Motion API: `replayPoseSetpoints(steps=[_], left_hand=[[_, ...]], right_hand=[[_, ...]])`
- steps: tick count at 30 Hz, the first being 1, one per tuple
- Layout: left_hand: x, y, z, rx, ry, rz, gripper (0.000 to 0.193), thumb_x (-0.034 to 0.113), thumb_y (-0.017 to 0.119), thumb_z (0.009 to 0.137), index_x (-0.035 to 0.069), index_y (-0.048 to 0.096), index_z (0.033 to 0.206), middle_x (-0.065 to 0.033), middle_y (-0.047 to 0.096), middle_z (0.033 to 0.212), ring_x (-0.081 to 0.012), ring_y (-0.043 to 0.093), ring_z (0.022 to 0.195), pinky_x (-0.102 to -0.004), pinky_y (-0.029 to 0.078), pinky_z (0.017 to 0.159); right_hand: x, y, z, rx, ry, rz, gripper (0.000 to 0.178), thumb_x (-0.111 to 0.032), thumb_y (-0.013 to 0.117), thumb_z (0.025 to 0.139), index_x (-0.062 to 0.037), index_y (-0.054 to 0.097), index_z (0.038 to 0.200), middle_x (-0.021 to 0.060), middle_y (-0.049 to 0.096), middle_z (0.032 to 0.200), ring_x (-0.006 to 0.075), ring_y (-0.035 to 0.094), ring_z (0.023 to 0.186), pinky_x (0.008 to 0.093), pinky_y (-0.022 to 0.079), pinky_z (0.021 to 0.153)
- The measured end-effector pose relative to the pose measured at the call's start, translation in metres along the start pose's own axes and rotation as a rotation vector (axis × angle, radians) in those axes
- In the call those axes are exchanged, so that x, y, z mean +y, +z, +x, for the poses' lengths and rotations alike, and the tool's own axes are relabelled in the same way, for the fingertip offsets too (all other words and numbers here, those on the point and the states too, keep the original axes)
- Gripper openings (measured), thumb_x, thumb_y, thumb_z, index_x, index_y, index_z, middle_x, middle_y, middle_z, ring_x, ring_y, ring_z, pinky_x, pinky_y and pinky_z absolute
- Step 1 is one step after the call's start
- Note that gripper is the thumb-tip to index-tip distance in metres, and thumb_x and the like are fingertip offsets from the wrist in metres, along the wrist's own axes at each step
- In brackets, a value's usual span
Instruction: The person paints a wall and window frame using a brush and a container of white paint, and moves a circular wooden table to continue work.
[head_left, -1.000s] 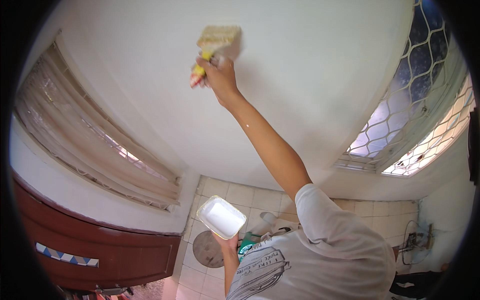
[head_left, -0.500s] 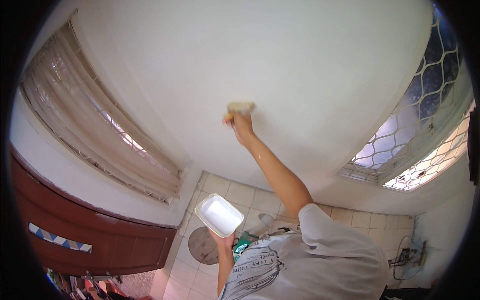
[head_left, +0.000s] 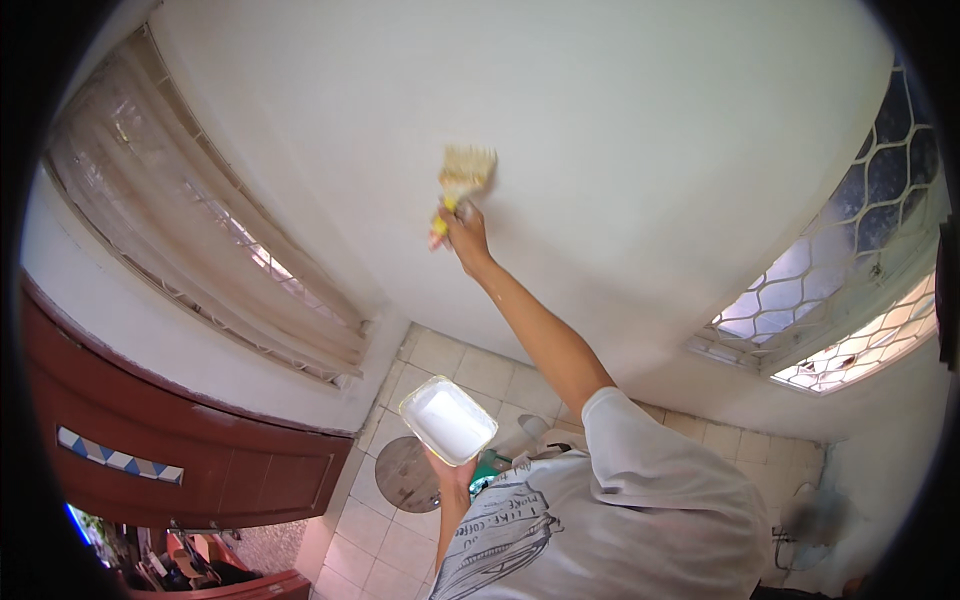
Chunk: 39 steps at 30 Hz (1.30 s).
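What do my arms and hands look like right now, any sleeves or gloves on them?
The right hand and left hand are bare, without gloves. The right arm is uncovered up to the short white sleeve of a white T-shirt with a dark line-drawn print.

Bright daylight from window [head_left: 850, 290]; fisheye edges dark, bent.

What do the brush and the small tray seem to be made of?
The brush seems to have pale, stiff bristles, natural or synthetic I cannot tell, on a yellow handle, probably plastic. The tray looks like thin white plastic or foam: smooth, matte, with rounded corners and white paint inside.
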<state>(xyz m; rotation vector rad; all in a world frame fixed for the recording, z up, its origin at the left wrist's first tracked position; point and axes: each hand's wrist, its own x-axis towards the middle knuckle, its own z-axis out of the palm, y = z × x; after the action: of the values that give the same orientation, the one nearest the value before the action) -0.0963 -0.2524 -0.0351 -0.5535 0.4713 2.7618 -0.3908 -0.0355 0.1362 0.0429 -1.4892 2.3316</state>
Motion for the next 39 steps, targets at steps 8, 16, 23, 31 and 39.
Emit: replayPoseSetpoints(steps=[8, 16, 23, 31, 39], left_hand=[[-0.001, -0.01, 0.012, -0.057, -0.024, -0.028, 0.048, 0.051, 0.044, 0.099, 0.016, 0.058, 0.129, -0.0019, 0.062, 0.126, -0.0258, 0.059, 0.117, -0.0501, 0.047, 0.101], [-0.009, 0.014, 0.013, -0.037, -0.082, -0.008, 0.045, 0.05, 0.044, 0.099, 0.017, 0.06, 0.125, -0.0012, 0.064, 0.122, -0.0249, 0.06, 0.114, -0.0475, 0.047, 0.1], [-0.017, 0.022, 0.01, -0.06, -0.128, 0.001, 0.045, 0.047, 0.043, 0.1, 0.016, 0.059, 0.128, -0.0033, 0.063, 0.125, -0.0267, 0.059, 0.116, -0.0503, 0.047, 0.101], [-0.029, 0.031, 0.008, -0.133, -0.174, 0.003, 0.047, 0.05, 0.042, 0.1, 0.017, 0.057, 0.131, -0.003, 0.063, 0.126, -0.0263, 0.06, 0.117, -0.0498, 0.047, 0.101], [-0.032, 0.031, 0.001, -0.164, -0.177, 0.057, 0.048, 0.056, 0.042, 0.1, 0.019, 0.059, 0.126, 0.0012, 0.065, 0.121, -0.0231, 0.062, 0.112, -0.0463, 0.05, 0.097]], right_hand=[[-0.032, 0.027, -0.001, 0.07, 0.263, 0.296, 0.011, -0.006, 0.056, 0.094, -0.0004, 0.054, 0.085, 0.0131, 0.065, 0.073, 0.0144, 0.057, 0.054, 0.0262, 0.038, 0.045], [-0.202, 0.099, 0.027, -0.102, -0.18, -0.064, 0.005, -0.003, 0.055, 0.096, -0.0007, 0.051, 0.094, 0.0141, 0.062, 0.08, 0.0126, 0.049, 0.054, 0.0272, 0.037, 0.048], [-0.106, 0.011, -0.013, 0.009, -0.047, 0.146, 0.017, -0.011, 0.062, 0.097, 0.0012, 0.05, 0.101, 0.0104, 0.057, 0.074, 0.0222, 0.059, 0.057, 0.0358, 0.05, 0.046], [0.044, -0.102, -0.101, 0.434, 0.49, 0.174, 0.008, -0.01, 0.056, 0.094, -0.0032, 0.057, 0.092, 0.0089, 0.062, 0.074, 0.0144, 0.055, 0.053, 0.0276, 0.041, 0.046], [-0.182, -0.003, -0.04, 0.01, -0.145, 0.261, 0.011, -0.006, 0.054, 0.094, -0.0041, 0.051, 0.083, 0.0045, 0.055, 0.071, 0.0108, 0.052, 0.059, 0.026, 0.037, 0.05]])
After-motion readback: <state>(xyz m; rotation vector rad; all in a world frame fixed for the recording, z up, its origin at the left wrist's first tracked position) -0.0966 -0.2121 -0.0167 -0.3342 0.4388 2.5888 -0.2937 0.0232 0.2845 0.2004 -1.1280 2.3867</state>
